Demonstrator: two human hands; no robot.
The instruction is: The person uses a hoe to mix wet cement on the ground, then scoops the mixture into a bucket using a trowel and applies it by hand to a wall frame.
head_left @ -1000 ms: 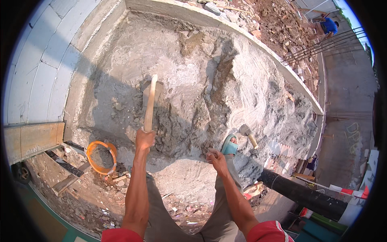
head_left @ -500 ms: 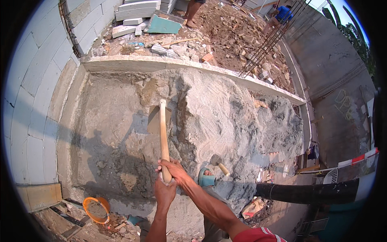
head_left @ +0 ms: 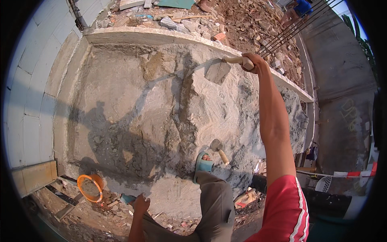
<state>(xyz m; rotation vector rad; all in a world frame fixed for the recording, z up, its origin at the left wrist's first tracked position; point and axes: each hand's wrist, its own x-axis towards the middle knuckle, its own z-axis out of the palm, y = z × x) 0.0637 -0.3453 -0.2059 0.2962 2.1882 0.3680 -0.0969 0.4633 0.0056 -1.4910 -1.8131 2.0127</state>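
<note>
My right hand (head_left: 253,64) is wrapped round the wooden handle of a hoe (head_left: 218,72), arm stretched out far to the right. The hoe's flat, mortar-smeared blade is at the upper part of a heap of grey sand mix (head_left: 225,103), near the low concrete wall. My left hand (head_left: 141,203) hangs low beside my leg, off the hoe, its fingers loosely bent with nothing seen in them. A trowel with a wooden handle (head_left: 223,157) lies on the mix, close to my sandalled foot (head_left: 204,161).
An orange bucket (head_left: 80,186) with grey material inside stands at lower left. The low concrete wall (head_left: 161,35) borders the bed at the far side, rubble (head_left: 242,24) beyond it. Rebar (head_left: 298,30) leans in at upper right. Another person in blue (head_left: 303,7) is farther back.
My left hand has let go of the hoe and dropped beside my leg. My right hand has swung the hoe up and right, from the middle of the bed to the heap's far part.
</note>
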